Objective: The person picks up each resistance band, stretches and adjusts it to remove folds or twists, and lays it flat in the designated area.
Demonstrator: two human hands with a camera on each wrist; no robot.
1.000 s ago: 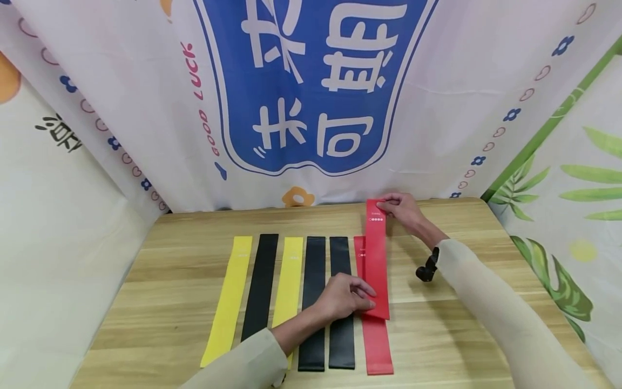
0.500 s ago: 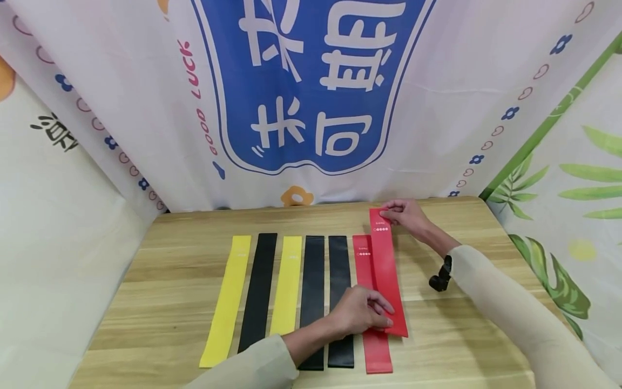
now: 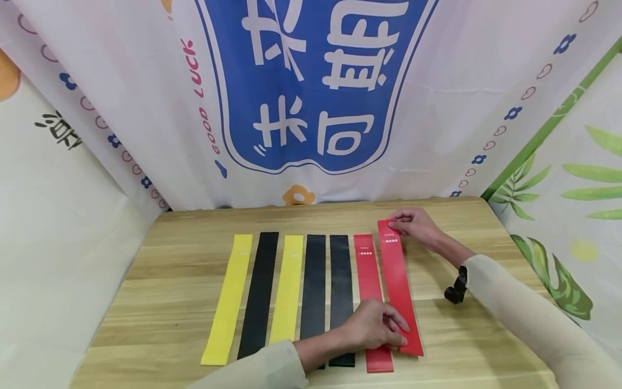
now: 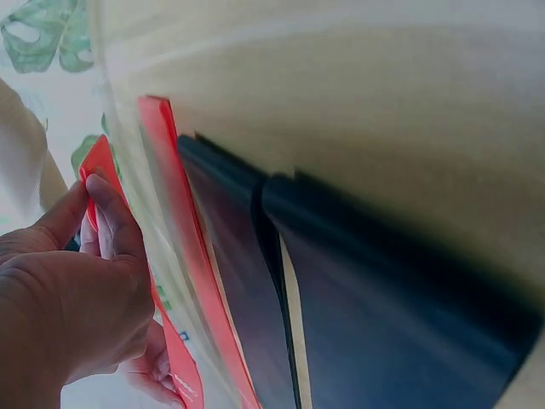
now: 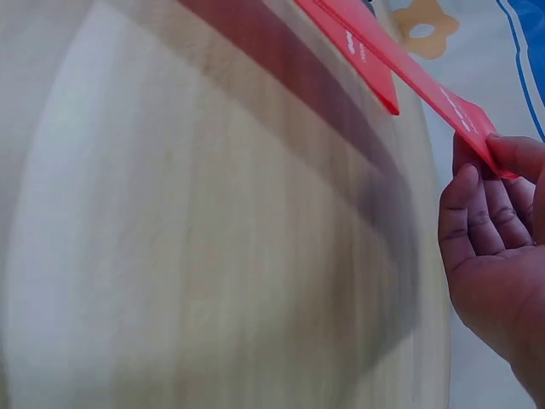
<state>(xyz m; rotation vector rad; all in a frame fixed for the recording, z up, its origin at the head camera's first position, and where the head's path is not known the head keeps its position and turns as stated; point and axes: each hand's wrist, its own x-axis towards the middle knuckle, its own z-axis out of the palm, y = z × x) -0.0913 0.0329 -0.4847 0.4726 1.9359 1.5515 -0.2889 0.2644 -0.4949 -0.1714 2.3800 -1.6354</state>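
Observation:
A flat red resistance band (image 3: 398,286) with white print is stretched out between both hands, close over the wooden table. My left hand (image 3: 371,327) pinches its near end between thumb and fingers, seen also in the left wrist view. At the far end my right hand (image 3: 418,227) pinches the band with the thumb on top; the right wrist view shows a shadow under the raised band (image 5: 443,98). Just left of it lies a second red band (image 3: 367,275), partly covered by the left hand.
Further left lie black bands (image 3: 341,275) (image 3: 313,286) (image 3: 259,286) and yellow bands (image 3: 286,292) (image 3: 227,297), all roughly side by side; the left forearm crosses over some. A printed curtain (image 3: 418,135) hangs behind the table (image 3: 160,292).
Both hands have carried the red band rightward and toward the near edge, off the top of the other red band, which now shows more fully beside it.

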